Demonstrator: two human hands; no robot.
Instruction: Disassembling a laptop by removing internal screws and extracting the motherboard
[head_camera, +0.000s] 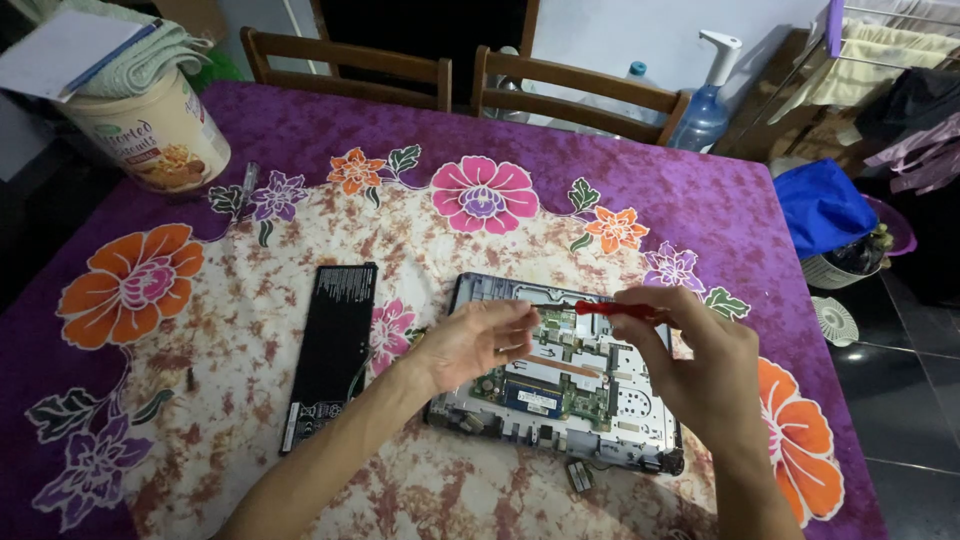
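I see my right hand (700, 365) pinched shut around the red handle of a slim screwdriver (600, 309), which lies nearly level with its shaft running left over the opened grey laptop base (640, 425), green circuit boards exposed; holding it flat like that puts the tip within reach of my left hand (480, 340). The left hand's fingers are bent with thumb and forefinger drawn together at the tip, but whether they clamp anything there I cannot tell. The laptop base sits on the floral purple tablecloth (300, 130) near my edge of the table, just below both hands. The long black battery pack (330, 350) lies apart to the left, parallel to the base, out of the hands' way. A small dark screw (190, 378) rests farther left, and a small dark part (580, 475) sits by the base's front edge. Open cloth lies ahead and left; the right table edge is close.
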